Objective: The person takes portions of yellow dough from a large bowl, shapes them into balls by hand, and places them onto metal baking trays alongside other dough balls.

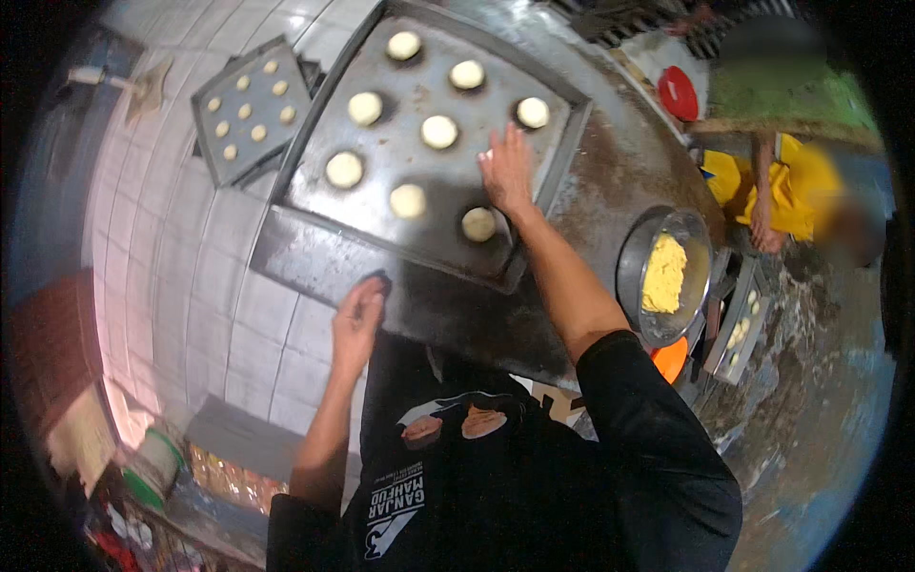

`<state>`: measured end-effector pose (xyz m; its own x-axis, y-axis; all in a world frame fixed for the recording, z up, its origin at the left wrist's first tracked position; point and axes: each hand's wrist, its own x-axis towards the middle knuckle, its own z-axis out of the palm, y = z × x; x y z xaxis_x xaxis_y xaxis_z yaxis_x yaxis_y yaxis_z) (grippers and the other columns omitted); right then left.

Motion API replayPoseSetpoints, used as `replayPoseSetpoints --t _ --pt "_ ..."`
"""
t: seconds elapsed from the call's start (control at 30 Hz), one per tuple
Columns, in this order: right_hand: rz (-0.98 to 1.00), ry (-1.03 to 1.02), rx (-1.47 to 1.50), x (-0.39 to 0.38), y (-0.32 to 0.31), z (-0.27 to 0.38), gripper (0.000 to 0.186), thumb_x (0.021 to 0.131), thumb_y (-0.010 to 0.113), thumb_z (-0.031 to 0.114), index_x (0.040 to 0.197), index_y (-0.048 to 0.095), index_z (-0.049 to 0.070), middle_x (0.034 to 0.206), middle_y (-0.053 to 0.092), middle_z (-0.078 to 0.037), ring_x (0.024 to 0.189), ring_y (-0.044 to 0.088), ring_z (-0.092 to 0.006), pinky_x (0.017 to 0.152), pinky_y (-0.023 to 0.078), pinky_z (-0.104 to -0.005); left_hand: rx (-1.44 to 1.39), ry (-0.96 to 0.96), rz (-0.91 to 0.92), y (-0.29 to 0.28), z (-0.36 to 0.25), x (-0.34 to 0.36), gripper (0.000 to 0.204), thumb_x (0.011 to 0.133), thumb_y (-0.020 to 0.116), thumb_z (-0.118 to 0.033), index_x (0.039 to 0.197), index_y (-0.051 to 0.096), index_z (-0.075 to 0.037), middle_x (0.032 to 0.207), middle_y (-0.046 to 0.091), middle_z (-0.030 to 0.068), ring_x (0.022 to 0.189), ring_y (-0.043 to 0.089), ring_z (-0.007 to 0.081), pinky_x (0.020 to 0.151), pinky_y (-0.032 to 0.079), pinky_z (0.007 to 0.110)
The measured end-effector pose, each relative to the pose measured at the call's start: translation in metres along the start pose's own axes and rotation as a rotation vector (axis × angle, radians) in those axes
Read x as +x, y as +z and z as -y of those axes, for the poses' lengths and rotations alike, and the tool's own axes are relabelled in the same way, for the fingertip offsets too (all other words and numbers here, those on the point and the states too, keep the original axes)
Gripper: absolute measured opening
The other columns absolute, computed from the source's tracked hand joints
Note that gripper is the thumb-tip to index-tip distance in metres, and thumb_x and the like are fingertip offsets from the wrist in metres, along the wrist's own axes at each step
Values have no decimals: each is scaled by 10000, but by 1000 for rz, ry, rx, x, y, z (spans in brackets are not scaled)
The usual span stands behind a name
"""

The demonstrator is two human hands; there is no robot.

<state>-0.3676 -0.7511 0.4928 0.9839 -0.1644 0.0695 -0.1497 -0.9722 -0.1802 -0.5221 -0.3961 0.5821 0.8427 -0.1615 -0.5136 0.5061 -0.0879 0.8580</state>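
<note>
A large metal baking tray (315, 114) lies at the top middle, with several pale round dough balls spaced over it. My right hand (507, 173) reaches over its right part, fingers stretched out and holding nothing. Just past those fingertips sits one dough ball (533, 112); another dough ball (478, 224) lies beside my wrist. My left hand (356, 311) hangs at the near side of the tray, off its edge. Its fingers are curled together, and a small dark patch shows at their tips. Whether they hold anything I cannot make out.
On the white tiled floor (257, 329) to the left stands a smaller tray (205, 110) of dough balls. A metal bowl (701, 286) with a yellow soft mass (664, 274) rests at my right. Beyond it another person in yellow (801, 191) sits near a small tray (732, 367).
</note>
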Motion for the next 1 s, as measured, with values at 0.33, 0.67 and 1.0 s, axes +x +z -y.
replayPoseSetpoints --t 0.33,0.67,1.0 --pt "112 -255 811 -163 -150 -15 415 973 644 281 1285 630 8 1205 684 -216 1067 684 -305 930 532 -403 -168 -630 374 185 30 42 833 895 447 -813 1005 556 6 883 683 210 742 713 286 533 541 342" --pt "-431 291 285 -301 -233 -322 288 969 503 135 1182 670 37 1026 704 -217 979 661 -416 826 528 -487 -69 -431 89 105 91 -18 461 1017 392 -337 1250 476 51 1016 657 239 790 700 363 659 602 499" --pt "-376 15 166 -264 -169 -377 267 960 470 75 1129 671 29 1048 695 -241 1004 658 -422 867 526 -498 -461 -138 -509 45 212 -233 152 934 524 -219 816 526 -124 762 560 23 671 587 194 582 468 362"
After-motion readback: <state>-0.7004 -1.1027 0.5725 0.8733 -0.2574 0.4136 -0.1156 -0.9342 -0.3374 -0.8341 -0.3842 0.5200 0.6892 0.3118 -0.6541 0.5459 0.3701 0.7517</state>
